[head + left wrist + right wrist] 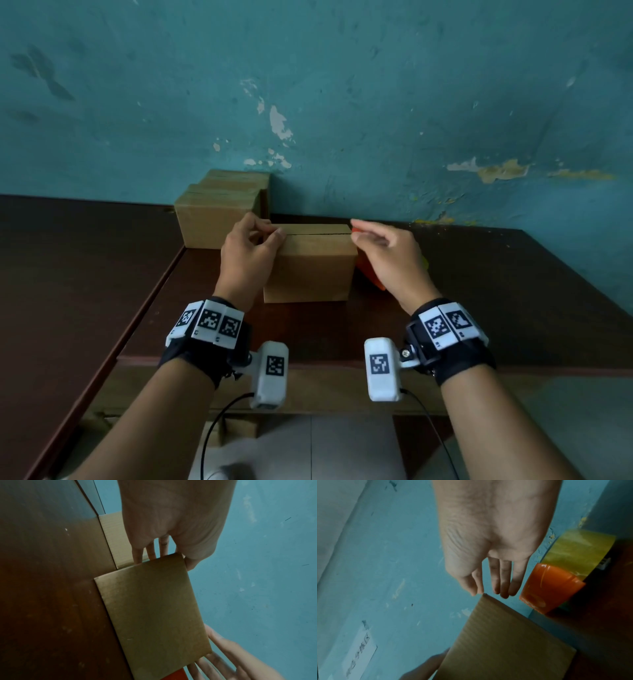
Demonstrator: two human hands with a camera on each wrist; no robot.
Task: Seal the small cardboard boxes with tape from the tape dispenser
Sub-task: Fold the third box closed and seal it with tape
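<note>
A small cardboard box [311, 263] stands on the dark wooden table [479, 291], its top flaps down with a seam between them. My left hand [270, 233] holds the box's upper left corner, thumb on the top edge and fingers [149, 553] down the left end. My right hand [368, 233] hovers at the upper right corner with relaxed fingers [503, 586] and holds nothing. Just right of the box, partly hidden behind that hand, sits the orange tape dispenser [551, 586] with its yellowish tape roll [578, 550].
Several more cardboard boxes [219, 212] are stacked at the back left against the teal wall [342, 102]. A lower brown surface [68, 274] adjoins the table on the left. A paper label [359, 655] is stuck to the wall.
</note>
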